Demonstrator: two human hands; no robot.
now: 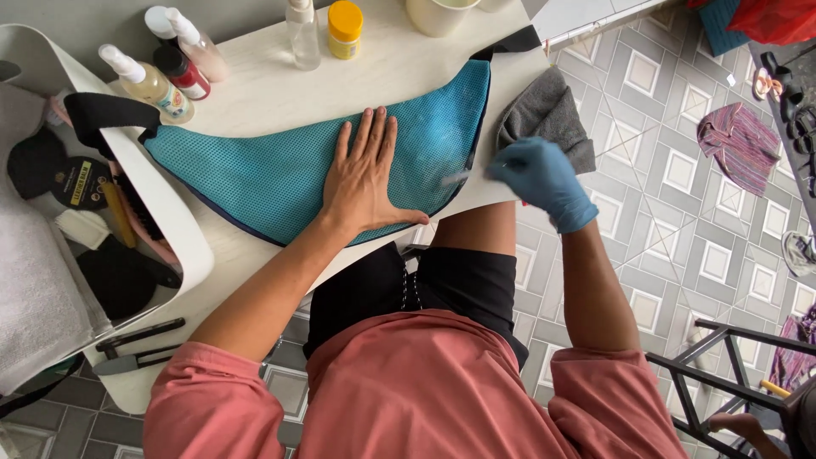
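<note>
This looks like a small home workshop for cleaning bags or shoes. A white table (374,81) carries pump bottles (144,82) at 11 o'clock and a yellow-capped jar (344,30) at 12. A white bin (183,229) at 9 holds brushes (127,212) and towels. Patterned floor tiles (671,204) spread at 3, with sandals (778,81) and a rag (738,144) lying about.

My bare left hand (367,174) lies palm down, fingers stretched forward and slightly spread, thumb angled out to the side, forearm reaching up from the lower left. My right hand (537,177), in a blue glove, is curled with fingers pinched together, wrist bent inward.
</note>
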